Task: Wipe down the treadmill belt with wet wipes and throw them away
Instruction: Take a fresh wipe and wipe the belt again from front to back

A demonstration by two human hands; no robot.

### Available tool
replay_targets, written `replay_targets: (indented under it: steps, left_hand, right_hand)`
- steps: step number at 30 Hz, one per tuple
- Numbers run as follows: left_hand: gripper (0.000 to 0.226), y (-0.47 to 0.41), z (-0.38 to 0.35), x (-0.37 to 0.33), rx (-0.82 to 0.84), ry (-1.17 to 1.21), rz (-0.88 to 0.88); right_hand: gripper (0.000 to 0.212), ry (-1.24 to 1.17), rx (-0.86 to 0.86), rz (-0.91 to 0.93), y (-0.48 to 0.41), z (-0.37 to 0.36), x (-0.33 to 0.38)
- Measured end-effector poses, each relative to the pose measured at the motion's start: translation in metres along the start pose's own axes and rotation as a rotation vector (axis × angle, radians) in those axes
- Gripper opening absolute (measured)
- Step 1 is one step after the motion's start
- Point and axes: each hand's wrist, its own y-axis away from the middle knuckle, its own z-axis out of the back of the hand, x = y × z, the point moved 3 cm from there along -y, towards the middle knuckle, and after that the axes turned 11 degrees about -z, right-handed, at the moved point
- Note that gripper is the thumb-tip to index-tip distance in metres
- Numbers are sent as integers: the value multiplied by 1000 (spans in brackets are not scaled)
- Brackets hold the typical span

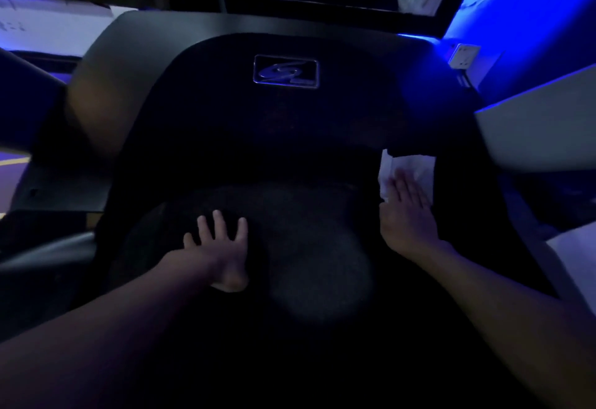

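**One wipe (416,165) under the right grip (408,212)**

The right grip lies open, fingers straight and close together, pressing flat on the white wipe. The wipe shows just beyond its fingertips, at the belt's (306,247) right edge. The left grip (219,244) rests flat on the belt, fingers spread, holding nothing, well apart from the wipe.

white wall socket (464,55), blue-lit wall (532,5), silver logo badge (286,71)

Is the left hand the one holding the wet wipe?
No, the white wipe lies under the right hand; the left hand rests bare on the belt.
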Motion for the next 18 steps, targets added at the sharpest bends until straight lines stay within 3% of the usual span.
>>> replay_targets:
  steps: [3, 8, 12, 16, 18]
  left_hand:
    - [126, -1, -11, -20, 19, 101, -46]
    - [125, 0, -20, -26, -84, 55, -8]
    - [125, 1, -20, -29, -94, 14, -22]
    - [138, 5, -12, 3, -53, 23, -142]
    - [139, 12, -8, 28, -55, 40, -171]
  right_hand:
    - [63, -139, 147, 70, 25, -10, 11]
    - [57, -167, -66, 13, 37, -7, 12]
    - [60, -75, -39, -18, 38, -18, 21]
    - [65, -159, 8, -197, 29, -27, 34]
    - [65, -169, 68, -70, 35, -30, 69]
